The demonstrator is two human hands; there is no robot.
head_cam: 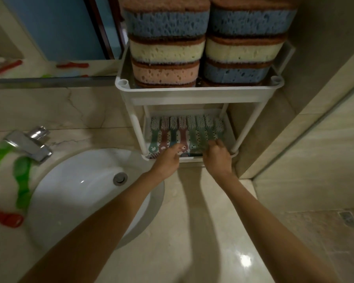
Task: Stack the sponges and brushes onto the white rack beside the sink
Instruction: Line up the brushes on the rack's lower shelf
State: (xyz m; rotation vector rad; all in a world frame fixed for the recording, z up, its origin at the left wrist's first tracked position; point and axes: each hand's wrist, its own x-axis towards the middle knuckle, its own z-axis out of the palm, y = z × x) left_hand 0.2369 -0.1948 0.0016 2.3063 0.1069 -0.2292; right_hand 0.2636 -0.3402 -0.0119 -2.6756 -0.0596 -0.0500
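The white rack (192, 94) stands on the counter right of the sink. Its top shelf holds two stacks of sponges: blue, yellow and pink on the left (166, 50), blue, yellow and blue on the right (243, 48). On the lower shelf several brushes (184, 129) lie side by side, bristles away from me, handles green and dark red. My left hand (169, 158) reaches the shelf's front edge with fingers on a brush handle. My right hand (218, 156) curls over the handles of the rightmost green brushes; whether it grips one is unclear.
A round white sink (76, 186) with a chrome tap (29, 142) lies to the left. Green brushes (22, 180) and a red one (6, 218) lie on the counter left of the sink. A mirror sits behind, a tiled wall to the right.
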